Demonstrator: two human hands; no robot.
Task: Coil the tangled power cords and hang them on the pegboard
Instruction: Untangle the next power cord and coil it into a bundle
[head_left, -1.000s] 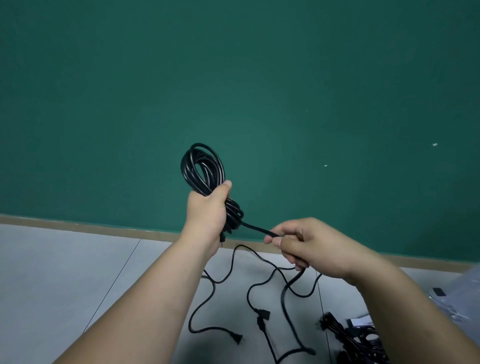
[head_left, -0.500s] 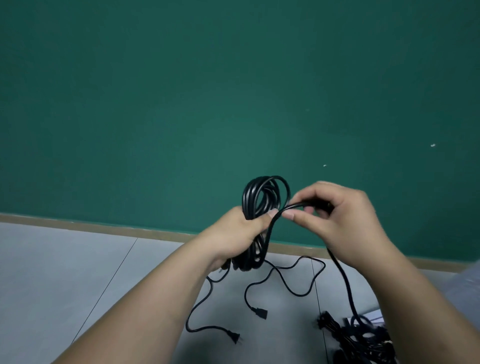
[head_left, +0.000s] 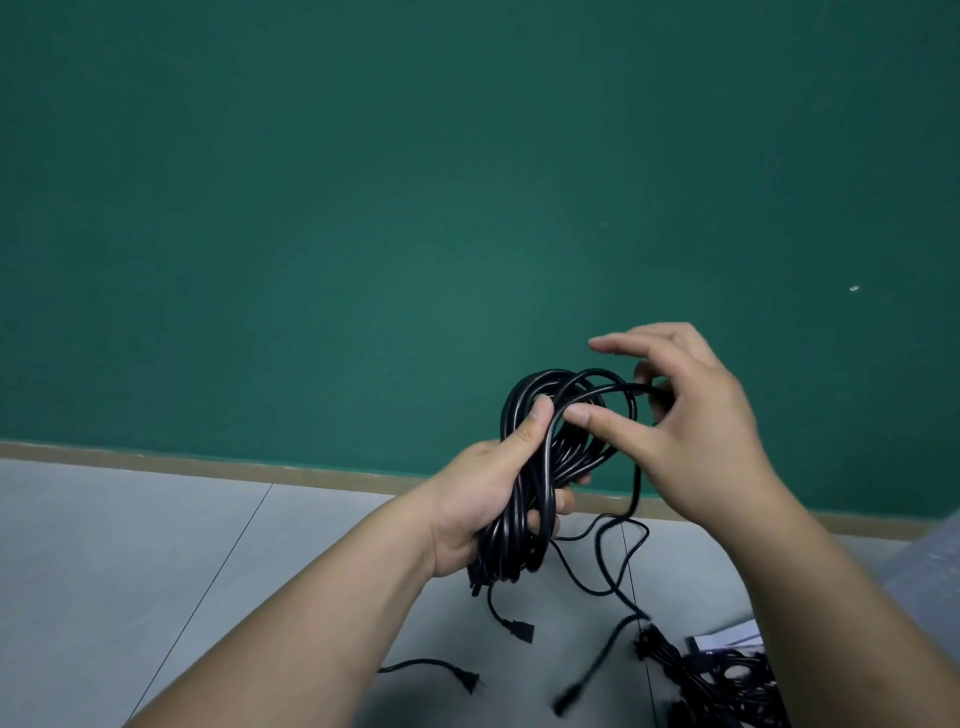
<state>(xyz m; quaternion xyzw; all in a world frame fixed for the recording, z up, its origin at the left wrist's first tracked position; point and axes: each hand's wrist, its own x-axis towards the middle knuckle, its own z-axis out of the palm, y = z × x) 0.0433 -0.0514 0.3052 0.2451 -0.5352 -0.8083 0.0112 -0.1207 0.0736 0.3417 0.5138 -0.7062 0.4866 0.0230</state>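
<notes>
Our left hand (head_left: 483, 499) gripped a thick coil of glossy black round power cord (head_left: 511, 551) in the air in front of the dark green wall (head_left: 415, 208). Its fingers were curled round the far side of the bundle and its thumb lay up along the near side. The coil stood roughly upright, with its top loops above the thumb tip and its bottom hanging below the heel of the hand. Our right hand (head_left: 696, 431) was at the coil's upper right, the thumb reaching left onto the strands and the index finger stretched straight above them. Its lower fingers were curled round a loose strand of the same black cord (head_left: 636, 483), which arched over the coil's top, then dropped to the grey tiled floor (head_left: 156, 545). The strand snaked toward the floor's near edge, where a blurred black connector end (head_left: 563, 706) lay. Below the left wrist was a black moulded socket end (head_left: 522, 630); we could not tell whether it dangled or lay. Nearer us, a black two-pronged plug (head_left: 470, 680) lay flat. At the floor's near right corner, a tangled heap of black cords (head_left: 727, 680) sat on a white sheet (head_left: 727, 636). A tan skirting strip (head_left: 208, 460) ran where floor met wall.
</notes>
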